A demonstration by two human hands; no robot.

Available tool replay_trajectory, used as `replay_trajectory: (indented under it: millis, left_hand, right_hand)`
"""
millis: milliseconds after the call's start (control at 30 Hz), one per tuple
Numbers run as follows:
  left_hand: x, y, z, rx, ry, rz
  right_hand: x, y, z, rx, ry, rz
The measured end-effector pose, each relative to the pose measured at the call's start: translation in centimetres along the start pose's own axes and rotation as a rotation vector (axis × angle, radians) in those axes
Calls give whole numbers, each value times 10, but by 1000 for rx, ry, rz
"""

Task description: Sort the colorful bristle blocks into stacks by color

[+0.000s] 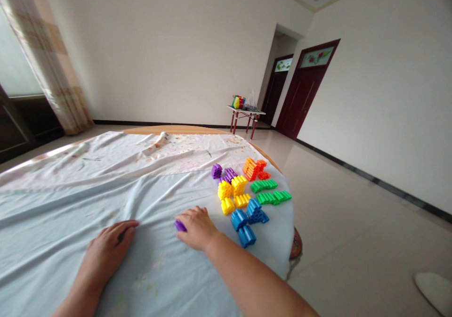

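My right hand [198,228] is closed around a purple plastic block [180,225], low over the light blue cloth; my fingers cover part of it. To the left, my left hand [110,244] lies on the cloth with its fingers stretched out and nothing visible in it. Right of my right hand, ribbed blocks are grouped by colour. Blue blocks [246,220] are nearest to my wrist, and yellow blocks [231,190] sit behind them. Purple blocks [216,171] lie farther back, beside orange blocks [251,168]. Green blocks [271,197] are close to the table's right edge.
A wrinkled cloth [148,199] covers most of the round table, whose wooden rim [176,129] shows at the back. Beyond it, a small table [246,110] carries a colourful bag [238,101] and a clear plastic bag. A dark red door [307,91] is at the right.
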State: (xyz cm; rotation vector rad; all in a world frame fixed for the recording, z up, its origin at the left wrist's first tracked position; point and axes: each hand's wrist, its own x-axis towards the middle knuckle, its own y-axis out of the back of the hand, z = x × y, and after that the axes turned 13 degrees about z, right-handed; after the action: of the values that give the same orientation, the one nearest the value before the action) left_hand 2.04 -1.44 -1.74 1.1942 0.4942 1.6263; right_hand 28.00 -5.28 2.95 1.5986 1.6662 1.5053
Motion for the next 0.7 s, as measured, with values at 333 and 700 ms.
replay_trajectory:
  millis: [333,700]
  left_hand:
    - [4,-8,-15,6,31,-66]
    - [4,-14,-26,-4,24,-17]
  right_hand:
    - [-6,11,-5,-32,28,-25]
    - [7,48,-7,66,184,-31]
